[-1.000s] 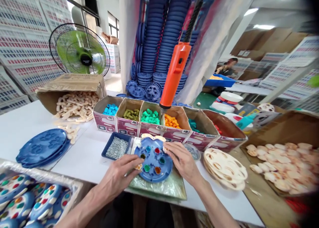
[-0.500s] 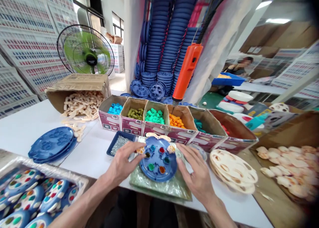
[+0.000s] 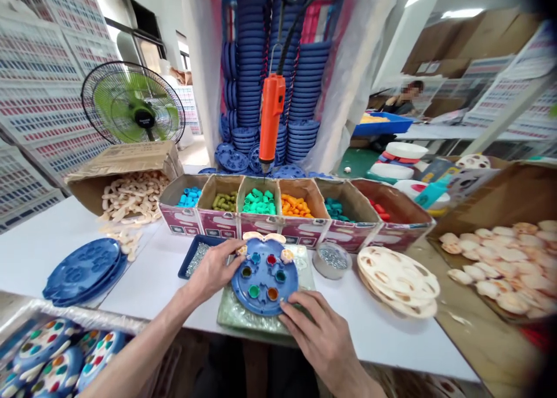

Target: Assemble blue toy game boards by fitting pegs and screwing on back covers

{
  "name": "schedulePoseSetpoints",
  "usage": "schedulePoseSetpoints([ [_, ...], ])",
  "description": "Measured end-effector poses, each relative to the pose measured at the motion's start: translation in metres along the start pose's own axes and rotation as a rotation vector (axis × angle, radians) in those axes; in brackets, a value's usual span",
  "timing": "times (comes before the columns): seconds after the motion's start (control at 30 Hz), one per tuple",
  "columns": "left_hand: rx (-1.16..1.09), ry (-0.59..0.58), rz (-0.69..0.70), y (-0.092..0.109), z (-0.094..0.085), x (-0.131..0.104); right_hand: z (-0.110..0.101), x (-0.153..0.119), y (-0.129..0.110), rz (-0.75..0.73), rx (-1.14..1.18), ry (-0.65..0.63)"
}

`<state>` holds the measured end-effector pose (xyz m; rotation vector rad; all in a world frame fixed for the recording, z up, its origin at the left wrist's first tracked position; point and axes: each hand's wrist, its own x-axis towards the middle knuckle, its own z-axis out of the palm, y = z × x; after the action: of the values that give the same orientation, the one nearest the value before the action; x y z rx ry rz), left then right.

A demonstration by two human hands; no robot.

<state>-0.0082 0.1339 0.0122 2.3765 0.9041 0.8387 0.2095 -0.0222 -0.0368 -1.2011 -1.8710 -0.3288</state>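
A round blue plate (image 3: 264, 277) with several coloured cups set in it lies on a green plastic-wrapped pad (image 3: 232, 314). Along its top edge is a cream bar (image 3: 264, 237), with a small cream-and-orange piece (image 3: 286, 255) at the upper right. My left hand (image 3: 214, 270) has thumb and forefinger closed at the plate's upper left edge, by a similar piece. At the lower right rim, the fingers of my right hand (image 3: 317, 328) are bunched over a tiny pale thing, mostly hidden.
Behind the plate stand cardboard bins (image 3: 220, 221) of coloured caps, with an orange screwdriver (image 3: 272, 119) hanging above. A blue screw tray (image 3: 187, 264), a round screw tub (image 3: 332, 261), cream discs (image 3: 398, 276) and blue plates (image 3: 82, 267) flank it. A person (image 3: 402, 101) sits back right.
My right hand has moved from the plate's upper right side down to its lower right rim, and its fingers have drawn together. My left hand stays at the upper left. The camera view has shifted.
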Motion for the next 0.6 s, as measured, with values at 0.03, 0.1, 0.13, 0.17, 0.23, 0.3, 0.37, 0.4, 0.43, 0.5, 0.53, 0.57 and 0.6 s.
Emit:
schedulePoseSetpoints([
  [0.03, 0.023, -0.016, 0.025, 0.001, -0.002, -0.001, 0.0, -0.001, 0.0, 0.005, 0.005, -0.002],
  [0.1, 0.115, -0.04, 0.081, 0.005, -0.004, -0.002, 0.001, -0.002, 0.0, 0.014, 0.017, -0.011],
  [0.13, 0.183, -0.047, 0.103, 0.007, -0.004, -0.001, 0.002, -0.002, 0.0, 0.018, 0.022, -0.014],
  [0.17, 0.257, -0.059, 0.115, 0.009, -0.004, 0.0, 0.002, -0.003, 0.001, 0.022, 0.024, -0.011],
  [0.23, 0.405, -0.108, 0.108, 0.012, -0.005, 0.004, 0.003, -0.002, 0.001, 0.03, 0.025, 0.002],
  [0.3, 0.491, -0.16, 0.09, 0.015, -0.007, 0.009, 0.003, -0.002, 0.001, 0.034, 0.022, 0.013],
  [0.37, 0.509, -0.195, 0.086, 0.016, -0.009, 0.012, 0.002, -0.001, 0.0, 0.038, 0.023, 0.018],
  [0.4, 0.5, -0.198, 0.086, 0.017, -0.01, 0.013, 0.002, -0.001, 0.0, 0.042, 0.028, 0.015],
  [0.43, 0.486, -0.196, 0.085, 0.016, -0.011, 0.013, 0.001, 0.0, 0.0, 0.047, 0.035, 0.012],
  [0.5, 0.491, -0.184, 0.069, 0.015, -0.011, 0.011, 0.001, -0.001, 0.001, 0.054, 0.055, 0.0],
  [0.53, 0.505, -0.181, 0.061, 0.014, -0.01, 0.01, 0.001, -0.001, 0.002, 0.055, 0.067, -0.007],
  [0.57, 0.522, -0.183, 0.057, 0.013, -0.009, 0.009, 0.001, -0.002, 0.003, 0.056, 0.078, -0.014],
  [0.6, 0.54, -0.189, 0.058, 0.012, -0.008, 0.008, 0.002, -0.002, 0.005, 0.057, 0.088, -0.019],
])
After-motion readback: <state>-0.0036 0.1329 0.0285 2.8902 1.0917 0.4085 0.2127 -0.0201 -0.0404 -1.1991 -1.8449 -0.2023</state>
